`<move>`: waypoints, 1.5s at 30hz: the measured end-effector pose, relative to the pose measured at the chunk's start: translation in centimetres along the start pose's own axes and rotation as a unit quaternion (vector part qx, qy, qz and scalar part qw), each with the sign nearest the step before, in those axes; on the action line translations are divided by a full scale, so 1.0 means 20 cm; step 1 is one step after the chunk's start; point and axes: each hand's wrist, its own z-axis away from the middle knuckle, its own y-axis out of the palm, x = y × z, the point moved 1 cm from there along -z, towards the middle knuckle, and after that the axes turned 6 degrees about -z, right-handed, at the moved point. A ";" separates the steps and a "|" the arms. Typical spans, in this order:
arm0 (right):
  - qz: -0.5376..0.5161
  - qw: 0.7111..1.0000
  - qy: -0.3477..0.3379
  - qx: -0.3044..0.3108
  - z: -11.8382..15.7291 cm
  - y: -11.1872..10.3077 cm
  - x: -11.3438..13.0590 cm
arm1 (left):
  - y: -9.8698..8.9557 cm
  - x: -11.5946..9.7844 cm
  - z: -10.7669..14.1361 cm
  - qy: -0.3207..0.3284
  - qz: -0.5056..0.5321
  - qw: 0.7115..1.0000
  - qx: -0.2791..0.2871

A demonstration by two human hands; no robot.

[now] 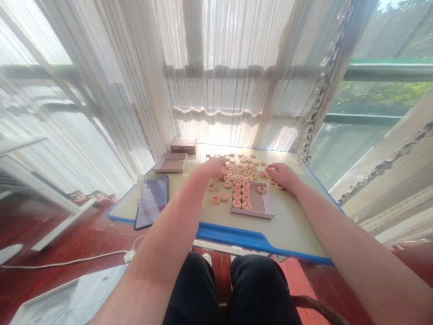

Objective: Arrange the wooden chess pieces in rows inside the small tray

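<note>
My left hand [215, 168] reaches over the left edge of a heap of wooden Chinese chess pieces [241, 169]. Its fingers look apart and touch or hover by the pieces; their tips are partly hidden. At the right of the heap my right hand [283, 176] rests with its fingers spread, beside a few loose discs [262, 174] and others under its palm. In front lies a shallow box tray [264, 206]. Two columns of red-marked pieces [241, 196] fill its left side, and one dark-marked piece [261, 189] lies at its upper right.
Loose pieces [216, 199] lie left of the tray. A tablet [152, 201], an open box lid [171, 162] and a stacked box [183, 145] stand on the left. The table has a blue rim [233, 236]. Sheer curtains [223, 90] hang behind it.
</note>
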 end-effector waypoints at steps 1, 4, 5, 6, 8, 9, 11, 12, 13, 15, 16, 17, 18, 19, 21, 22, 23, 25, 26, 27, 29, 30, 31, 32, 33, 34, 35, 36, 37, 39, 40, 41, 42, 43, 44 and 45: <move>0.002 1.000 -0.002 0.003 0.00 0.00 0.00 | 0.00 0.00 0.01 0.001 0.002 1.000 0.002; 0.003 1.000 -0.001 0.009 0.00 0.00 0.01 | -0.02 0.02 0.03 -0.004 0.028 0.999 0.024; 0.002 1.000 0.002 0.010 0.00 0.00 0.01 | -0.02 0.03 0.03 -0.007 0.038 0.999 0.031; 0.001 1.000 0.006 0.010 0.00 0.00 0.01 | -0.03 0.03 0.03 -0.009 0.048 0.998 0.035; -0.002 1.000 0.013 0.006 0.00 0.00 0.00 | -0.02 0.03 0.03 -0.018 0.069 0.997 0.038; -0.003 1.000 0.014 0.004 0.00 0.00 0.00 | -0.02 0.04 0.03 -0.021 0.080 0.996 0.039; -0.006 1.000 0.015 0.004 0.00 0.00 0.00 | -0.01 0.03 0.02 -0.028 0.095 0.994 0.040; -0.008 1.000 0.013 0.007 0.00 0.00 0.00 | -0.01 0.03 0.02 -0.032 0.094 0.994 0.036; -0.010 1.000 0.011 0.009 0.00 0.00 0.00 | 0.00 0.03 0.01 -0.035 0.084 0.996 0.025; -0.014 1.000 0.006 0.012 0.00 0.00 0.00 | 0.00 0.02 0.01 -0.037 0.051 0.998 0.003; -0.015 1.000 0.001 0.011 0.00 0.00 0.00 | 0.01 0.02 0.00 -0.036 0.034 0.999 -0.005; -0.014 1.000 -0.003 0.011 0.00 0.00 0.01 | 0.01 0.02 0.00 -0.034 0.022 0.999 -0.009; -0.013 1.000 -0.007 0.010 0.00 0.00 0.01 | 0.01 0.02 -0.01 -0.031 0.014 0.999 -0.013; -0.012 1.000 -0.009 0.010 0.00 0.00 0.01 | 0.02 0.02 -0.01 -0.027 0.008 0.999 -0.016; -0.012 1.000 -0.012 0.009 0.00 -0.01 0.02 | 0.02 0.02 -0.02 -0.020 0.003 1.000 -0.014; -0.012 1.000 -0.013 0.008 0.00 -0.01 0.02 | 0.02 0.02 -0.02 -0.019 0.002 1.000 -0.008; -0.012 1.000 -0.014 0.006 0.00 -0.01 0.02 | 0.02 0.02 -0.02 -0.020 0.001 1.000 0.003; -0.015 1.000 -0.017 0.007 0.01 -0.01 0.03 | 0.01 0.02 -0.02 -0.031 -0.003 0.999 0.024; -0.018 1.000 -0.019 0.008 0.01 -0.01 0.03 | 0.01 0.02 -0.02 -0.041 -0.007 0.999 0.027; -0.021 1.000 -0.021 0.009 0.01 -0.01 0.03 | 0.01 0.02 -0.02 -0.053 -0.013 0.998 0.021; -0.028 0.999 -0.023 0.010 0.01 -0.01 0.02 | -0.01 0.02 0.00 -0.080 -0.029 0.996 0.003; -0.030 0.999 -0.022 0.010 0.01 -0.01 0.02 | -0.02 0.02 0.02 -0.098 -0.040 0.994 0.005; -0.031 0.999 -0.020 0.009 0.01 -0.01 0.02 | -0.03 0.01 0.04 -0.118 -0.050 0.992 0.015; -0.030 0.999 -0.018 0.009 0.01 0.00 0.02 | -0.04 0.01 0.06 -0.140 -0.063 0.987 0.039; -0.029 0.999 -0.016 0.008 0.01 0.00 0.02 | -0.06 0.00 0.09 -0.157 -0.072 0.982 0.073; -0.026 1.000 -0.015 0.005 0.01 0.00 0.02 | -0.07 -0.01 0.12 -0.168 -0.073 0.979 0.091; -0.023 1.000 -0.014 0.004 0.01 0.00 0.03 | -0.09 -0.02 0.16 -0.168 -0.070 0.978 0.102; -0.020 1.000 -0.014 0.003 0.01 0.00 0.03 | -0.11 -0.04 0.18 -0.163 -0.066 0.977 0.119; -0.017 1.000 -0.015 0.003 0.00 0.00 0.03 | -0.12 -0.05 0.21 -0.162 -0.063 0.975 0.141; -0.013 1.000 -0.016 0.003 0.00 0.00 0.03 | -0.13 -0.06 0.23 -0.145 -0.072 0.973 0.162; -0.013 1.000 -0.017 0.002 0.00 0.00 0.03 | -0.13 -0.06 0.23 -0.138 -0.079 0.974 0.162; -0.013 1.000 -0.018 0.002 0.01 0.00 0.03 | -0.13 -0.05 0.22 -0.130 -0.084 0.975 0.158; -0.014 1.000 -0.017 0.003 0.01 0.00 0.03 | -0.12 -0.04 0.20 -0.122 -0.085 0.977 0.154; -0.015 1.000 -0.016 0.005 0.01 -0.01 0.03 | -0.11 -0.04 0.18 -0.115 -0.079 0.978 0.153; -0.015 1.000 -0.014 0.009 0.01 -0.01 0.03 | -0.10 -0.03 0.16 -0.110 -0.064 0.980 0.156; -0.015 1.000 -0.012 0.012 0.01 -0.01 0.03 | -0.09 -0.02 0.14 -0.105 -0.042 0.981 0.160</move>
